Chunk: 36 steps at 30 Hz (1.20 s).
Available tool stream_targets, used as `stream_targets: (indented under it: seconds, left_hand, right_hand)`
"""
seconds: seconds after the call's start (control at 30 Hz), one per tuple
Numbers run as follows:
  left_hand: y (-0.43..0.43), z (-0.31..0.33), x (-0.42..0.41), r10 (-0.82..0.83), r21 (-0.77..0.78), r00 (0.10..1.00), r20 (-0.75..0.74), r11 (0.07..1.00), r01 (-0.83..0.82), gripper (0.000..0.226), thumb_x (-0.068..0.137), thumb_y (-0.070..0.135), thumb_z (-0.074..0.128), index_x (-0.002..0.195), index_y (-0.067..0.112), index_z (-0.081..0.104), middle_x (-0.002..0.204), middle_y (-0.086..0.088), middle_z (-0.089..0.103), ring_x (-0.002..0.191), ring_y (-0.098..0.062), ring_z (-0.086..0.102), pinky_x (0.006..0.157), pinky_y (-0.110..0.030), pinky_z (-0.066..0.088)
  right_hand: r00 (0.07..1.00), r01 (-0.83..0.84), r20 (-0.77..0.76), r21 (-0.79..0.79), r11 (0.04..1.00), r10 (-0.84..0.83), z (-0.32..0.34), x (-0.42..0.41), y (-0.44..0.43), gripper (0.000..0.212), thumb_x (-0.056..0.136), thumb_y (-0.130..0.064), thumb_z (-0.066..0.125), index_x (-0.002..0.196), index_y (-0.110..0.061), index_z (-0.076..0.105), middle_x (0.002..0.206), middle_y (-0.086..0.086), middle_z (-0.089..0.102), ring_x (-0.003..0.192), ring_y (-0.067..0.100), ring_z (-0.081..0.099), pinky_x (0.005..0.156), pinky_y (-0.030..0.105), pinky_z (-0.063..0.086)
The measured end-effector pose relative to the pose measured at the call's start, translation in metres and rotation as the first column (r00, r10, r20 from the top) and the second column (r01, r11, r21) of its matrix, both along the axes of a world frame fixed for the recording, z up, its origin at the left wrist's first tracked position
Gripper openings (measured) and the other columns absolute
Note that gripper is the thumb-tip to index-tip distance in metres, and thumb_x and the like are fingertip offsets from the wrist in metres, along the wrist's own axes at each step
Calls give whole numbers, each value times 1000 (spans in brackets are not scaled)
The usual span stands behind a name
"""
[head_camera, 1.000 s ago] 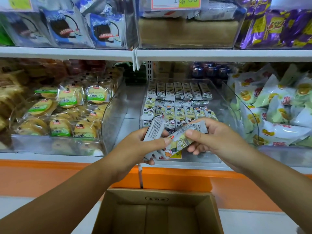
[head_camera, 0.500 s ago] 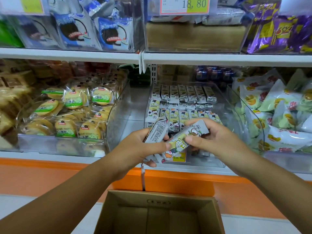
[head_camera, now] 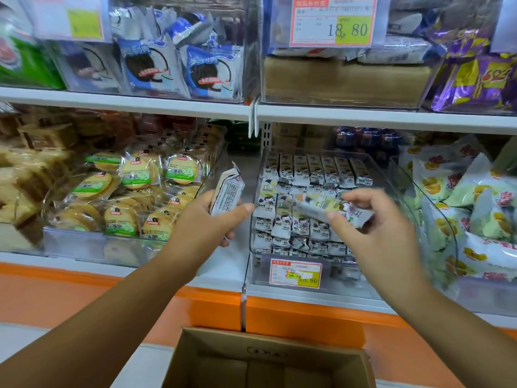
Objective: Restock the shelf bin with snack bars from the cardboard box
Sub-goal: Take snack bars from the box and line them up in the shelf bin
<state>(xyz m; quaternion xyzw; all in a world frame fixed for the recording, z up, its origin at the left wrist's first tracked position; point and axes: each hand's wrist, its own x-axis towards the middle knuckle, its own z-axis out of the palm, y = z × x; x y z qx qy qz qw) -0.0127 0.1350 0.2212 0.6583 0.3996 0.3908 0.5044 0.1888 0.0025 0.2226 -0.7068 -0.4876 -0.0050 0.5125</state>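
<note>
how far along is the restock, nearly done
Done: the shelf bin already holds packed rows of snack bars. In hand: the left hand holds one bar left of the bin, the right hand a second bar, blurred, at the bin. Left: placing both; the visible part of the cardboard box looks empty, so probably near the end.

Wrapped snack bars (head_camera: 300,219) in clear bin (head_camera: 363,289)

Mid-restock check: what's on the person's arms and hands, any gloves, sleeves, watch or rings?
Nothing worn shows. The left hand and right hand are bare: no gloves, no rings visible. The left forearm and right forearm are uncovered to the frame edge: no sleeve, watch or bracelet. The right hand is motion-blurred, so fine detail is uncertain.
</note>
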Motion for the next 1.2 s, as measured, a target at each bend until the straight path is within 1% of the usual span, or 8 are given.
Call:
stream_targets:
  seconds: [0.17,0.33,0.43,0.7,0.87,0.97,1.07,1.2]
  left_hand:
    - [3,-6,1,-87,-16,996,-35,996,86,12,90,32,68,97,26,60,73,3,60,59,-7,56,54,-22,46]
    - [11,-8,9,-158,-173,987,36,972,162,22,77,24,52,97,29,57,78,-1,63,64,-14,59,49,-29,45]
    - [18,-7,14,-120,-207,991,62,970,130,34,91,1,37,103,30,50,83,-6,60,59,-16,59,38,-27,43]
    - [-6,0,-2,-126,17,992,8,992,126,25,99,20,52,111,42,56,107,9,69,86,-8,69,64,-24,56]
    - [-11,4,-7,-131,236,986,-99,960,151,37,94,23,62,120,48,54,106,20,65,91,-5,65,63,-22,55]
    - [-22,9,-7,-174,340,972,-160,915,219,54,85,19,74,112,59,50,104,26,64,94,1,63,70,-25,58]
    - [-35,6,0,-207,391,936,-285,867,310,60,80,18,79,117,57,52,108,21,63,97,3,62,78,-21,56]
    - [-48,3,8,-200,437,911,-359,827,354,63,78,27,81,130,47,50,117,22,58,105,6,56,85,-10,48]
  right_hand:
    - [979,32,204,-71,997,-17,-10,-16,25,13,81,-43,65,88,-33,61,89,-17,56,88,4,51,75,24,42]
    - [952,53,306,-249,967,27,-15,-30,40,43,83,-59,56,115,-30,59,106,-14,54,108,11,44,90,30,39]
    - [948,1,302,-317,948,100,-15,-34,43,53,84,-53,39,133,-34,50,124,-12,51,121,10,36,104,32,29]
    - [913,-56,347,-415,908,215,-17,-30,42,49,100,-38,36,148,-34,27,138,-9,43,129,14,32,108,33,25]
    - [969,-143,159,-270,952,191,-3,-25,30,48,99,-38,40,146,-35,30,136,-16,42,132,6,32,107,26,28]
    - [970,-235,-83,-100,967,227,11,-28,16,35,96,-43,44,131,-43,45,113,-20,58,107,1,55,89,23,43]
    - [853,-397,-380,-26,918,358,20,-36,4,37,82,-52,47,116,-39,56,89,-6,68,77,9,66,67,24,54]
    - [816,-400,-463,-23,916,345,18,-33,0,17,90,-33,59,100,-22,68,77,7,72,58,19,64,51,25,52]
